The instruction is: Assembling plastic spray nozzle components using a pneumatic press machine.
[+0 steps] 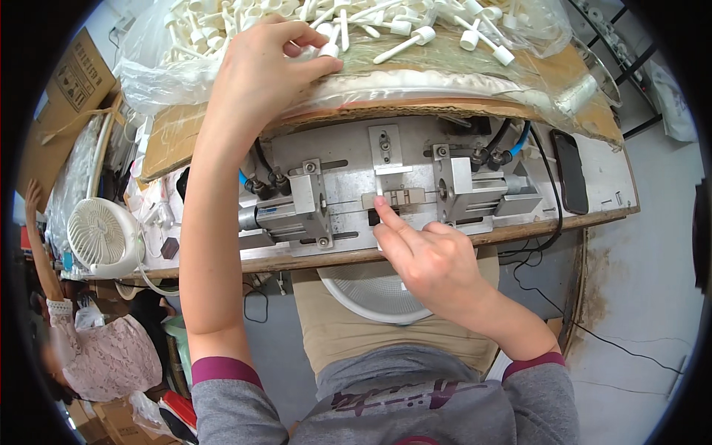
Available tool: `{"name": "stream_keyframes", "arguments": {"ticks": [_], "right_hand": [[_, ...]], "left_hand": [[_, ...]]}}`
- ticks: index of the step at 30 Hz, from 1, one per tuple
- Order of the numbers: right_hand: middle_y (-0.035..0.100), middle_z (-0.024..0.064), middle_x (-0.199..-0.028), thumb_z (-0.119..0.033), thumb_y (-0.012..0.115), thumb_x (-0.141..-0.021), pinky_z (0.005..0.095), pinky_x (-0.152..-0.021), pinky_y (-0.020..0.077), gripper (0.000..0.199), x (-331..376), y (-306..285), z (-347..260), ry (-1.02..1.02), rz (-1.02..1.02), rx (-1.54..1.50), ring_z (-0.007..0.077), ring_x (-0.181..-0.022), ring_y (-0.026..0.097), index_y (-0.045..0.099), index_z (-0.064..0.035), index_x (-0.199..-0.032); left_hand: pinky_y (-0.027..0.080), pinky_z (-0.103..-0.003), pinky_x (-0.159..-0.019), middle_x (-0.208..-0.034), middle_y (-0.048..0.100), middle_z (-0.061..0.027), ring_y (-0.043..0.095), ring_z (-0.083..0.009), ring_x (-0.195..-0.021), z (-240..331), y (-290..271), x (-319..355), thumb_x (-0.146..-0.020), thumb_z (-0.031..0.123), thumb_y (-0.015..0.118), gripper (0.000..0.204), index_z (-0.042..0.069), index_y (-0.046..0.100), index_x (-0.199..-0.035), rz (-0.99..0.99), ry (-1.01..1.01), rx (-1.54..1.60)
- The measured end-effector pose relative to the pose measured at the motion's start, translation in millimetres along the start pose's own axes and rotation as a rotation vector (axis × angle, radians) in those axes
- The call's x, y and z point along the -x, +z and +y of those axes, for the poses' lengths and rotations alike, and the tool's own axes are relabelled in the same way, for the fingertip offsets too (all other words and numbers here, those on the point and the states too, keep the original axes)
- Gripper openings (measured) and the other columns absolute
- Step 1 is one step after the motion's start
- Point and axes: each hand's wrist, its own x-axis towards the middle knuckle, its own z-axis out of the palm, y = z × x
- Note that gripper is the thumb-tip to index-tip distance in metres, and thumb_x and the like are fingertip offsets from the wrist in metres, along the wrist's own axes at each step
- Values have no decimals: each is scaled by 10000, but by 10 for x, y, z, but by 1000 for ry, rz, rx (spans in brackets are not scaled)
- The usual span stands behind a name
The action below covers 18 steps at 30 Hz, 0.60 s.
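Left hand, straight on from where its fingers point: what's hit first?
Likely the white piece by the left hand's thumb, at the near edge of the pile; whether it's already touching is unclear.

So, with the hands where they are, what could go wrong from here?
Pinch: the right hand has its index fingertip at the small metal fixture, between two silver metal cylinder units; if either moved, the finger might be caught.

Spill: the left hand is at a loose heap of white plastic capped stems, on clear plastic over brown cardboard; disturbed pieces could roll off.
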Motion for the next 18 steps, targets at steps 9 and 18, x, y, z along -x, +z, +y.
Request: {"name": "stream_keyframes", "arguments": {"ticks": [9,18], "right_hand": [[721,156,-1156,-111,734,-763,255,-507,465,195,-105,-171,6,-10,-169,-9,147,-538,604,660,-20,-918],[638,17,-832,-150,705,-883,226,-622,428,160,-1190,-677,1123,-71,427,233,82,-712,582,704,-68,-1020]], "left_hand": [[506,-231,-751,-868,707,-45,638,-87,-800,235,-382,191,-800,220,842,343,11,732,-1049,-46,-254,867],[569,-319,-790,-1209,700,-142,691,-219,-971,761,-166,1464,-679,66,854,414,30,752,-1079,-86,147,417]]}}
